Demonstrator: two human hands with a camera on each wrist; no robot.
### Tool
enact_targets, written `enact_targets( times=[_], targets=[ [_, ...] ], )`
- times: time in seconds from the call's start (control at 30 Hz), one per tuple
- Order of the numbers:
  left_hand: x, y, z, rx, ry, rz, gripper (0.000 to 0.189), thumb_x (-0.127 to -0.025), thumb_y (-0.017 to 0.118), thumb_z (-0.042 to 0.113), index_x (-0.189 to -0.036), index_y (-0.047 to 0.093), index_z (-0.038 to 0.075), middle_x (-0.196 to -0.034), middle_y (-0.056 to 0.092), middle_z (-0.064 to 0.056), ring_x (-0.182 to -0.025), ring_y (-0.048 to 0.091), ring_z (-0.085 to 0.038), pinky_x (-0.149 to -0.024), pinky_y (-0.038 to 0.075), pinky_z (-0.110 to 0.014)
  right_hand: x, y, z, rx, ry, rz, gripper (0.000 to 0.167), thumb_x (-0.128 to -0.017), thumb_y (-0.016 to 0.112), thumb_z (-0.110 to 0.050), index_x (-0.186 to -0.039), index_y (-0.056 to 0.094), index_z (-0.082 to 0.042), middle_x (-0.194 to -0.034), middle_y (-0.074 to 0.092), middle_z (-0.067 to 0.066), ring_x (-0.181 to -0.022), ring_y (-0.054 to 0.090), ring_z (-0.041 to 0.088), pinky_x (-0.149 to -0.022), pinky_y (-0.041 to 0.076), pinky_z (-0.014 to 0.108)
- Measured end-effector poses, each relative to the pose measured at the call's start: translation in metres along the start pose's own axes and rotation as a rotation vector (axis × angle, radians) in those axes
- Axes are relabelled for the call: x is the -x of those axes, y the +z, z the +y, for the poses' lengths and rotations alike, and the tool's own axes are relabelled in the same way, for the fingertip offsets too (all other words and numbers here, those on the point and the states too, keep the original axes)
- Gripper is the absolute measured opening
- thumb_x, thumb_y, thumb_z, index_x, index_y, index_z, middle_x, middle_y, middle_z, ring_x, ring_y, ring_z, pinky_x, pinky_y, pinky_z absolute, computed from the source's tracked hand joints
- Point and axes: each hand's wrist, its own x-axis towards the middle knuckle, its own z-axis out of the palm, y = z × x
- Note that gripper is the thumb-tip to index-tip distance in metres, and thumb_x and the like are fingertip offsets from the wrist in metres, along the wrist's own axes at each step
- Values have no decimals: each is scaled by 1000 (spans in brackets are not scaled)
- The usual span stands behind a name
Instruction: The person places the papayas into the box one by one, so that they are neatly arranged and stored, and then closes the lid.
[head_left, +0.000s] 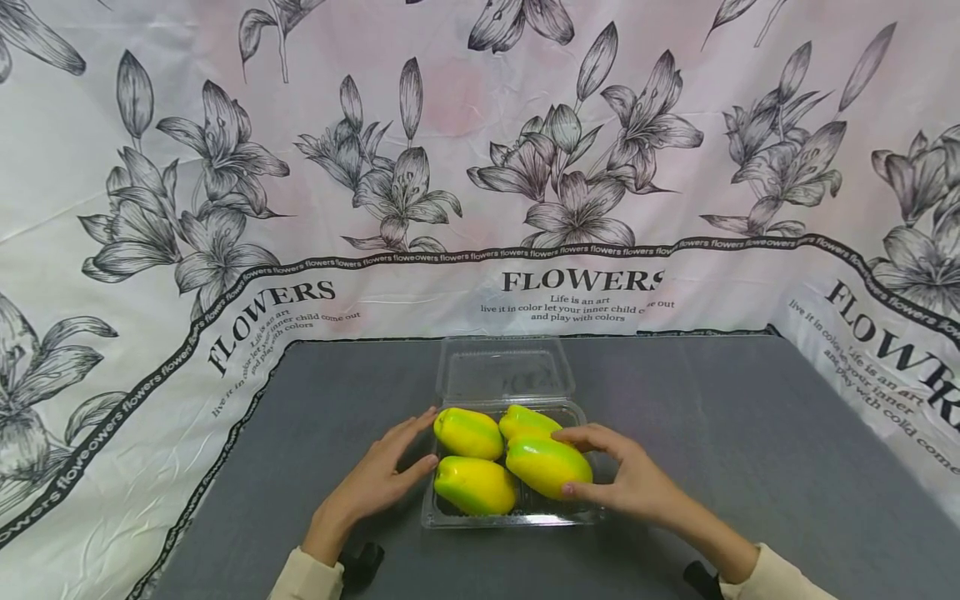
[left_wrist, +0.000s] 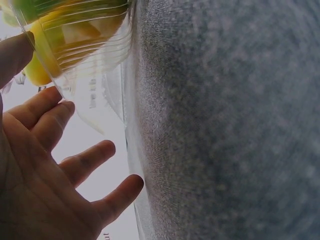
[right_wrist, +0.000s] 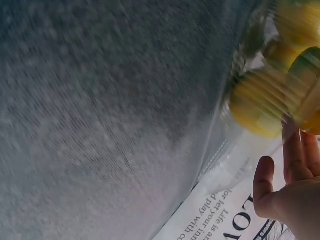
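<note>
Several yellow-green mangoes sit in a clear plastic clamshell box (head_left: 517, 522) with its lid (head_left: 504, 367) folded open towards the back. My right hand (head_left: 637, 479) grips the front right mango (head_left: 547, 468) between thumb and fingers. That mango sits raised, partly over the back right mango (head_left: 528, 421). At the box's left side my left hand (head_left: 382, 475) has its fingers spread, near the back left mango (head_left: 468, 433) and the front left mango (head_left: 475, 486). In the left wrist view the left hand (left_wrist: 50, 165) holds nothing, its thumb and fingertips by the box's rim.
The box stands on a grey cloth-covered table (head_left: 337, 383). Behind and beside it hangs a white and pink curtain (head_left: 442, 192) with printed flowers and lettering. Dark wrist straps show at both cream sleeves (head_left: 307, 575).
</note>
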Motion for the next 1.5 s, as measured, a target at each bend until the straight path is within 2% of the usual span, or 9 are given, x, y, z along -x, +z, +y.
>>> enact_targets(
  times=[0.2,0.4,0.53,0.73,1.0,1.17,1.33,1.5],
  targets=[
    [0,0,1,1,-5,-1,70,-100,61,48,-161,29,35,-167,32,2,-156,24,-38,-114,17,-79,2,9,4,62,-87,-7,54,-82,87,-28,-132,66,-22,-126,67,-6,-109,62,8,-93,49,39],
    [-1,1,-1,5,-1,0,69,-101,60,47,-162,29,34,-167,32,0,-155,25,-39,-114,17,-79,1,10,5,18,-140,25,47,-86,84,-20,-130,68,-18,-123,68,-2,-112,62,12,-96,51,35],
    [-1,1,-1,4,-3,-2,69,-101,60,46,-162,28,34,-167,32,-1,-156,24,-39,-114,16,-80,-1,11,4,35,-185,34,41,-86,83,-18,-125,71,-21,-119,70,-3,-110,63,13,-95,49,34],
    [0,0,-1,4,5,-1,69,-102,60,46,-162,29,33,-167,32,0,-156,24,-39,-114,17,-79,-1,13,4,66,-155,30,40,-84,85,-21,-121,71,-27,-117,70,-9,-105,63,9,-92,38,43],
    [1,0,-1,-12,7,3,69,-102,58,46,-162,28,31,-167,32,-2,-155,25,-40,-113,16,-80,1,15,6,143,-150,28,43,-81,87,-21,-120,70,-29,-115,70,-15,-102,61,7,-87,33,35],
    [1,0,-1,-4,-7,-3,70,-101,59,47,-162,27,31,-167,32,-2,-155,25,-39,-114,17,-79,2,16,6,141,-142,26,43,-81,86,-21,-121,70,-29,-116,70,-14,-103,60,8,-85,33,34],
    [1,-1,0,1,-6,-3,71,-101,60,47,-162,28,31,-167,32,-2,-155,25,-39,-114,18,-79,1,14,4,88,-110,46,40,-86,83,-21,-123,69,-24,-118,70,-9,-104,61,11,-90,40,36],
    [0,-1,0,-5,11,6,70,-101,60,46,-162,29,31,-166,33,0,-155,26,-39,-114,20,-78,-6,5,4,37,-57,126,38,-90,78,-15,-127,68,-14,-120,70,1,-106,63,18,-93,51,43]
  ],
)
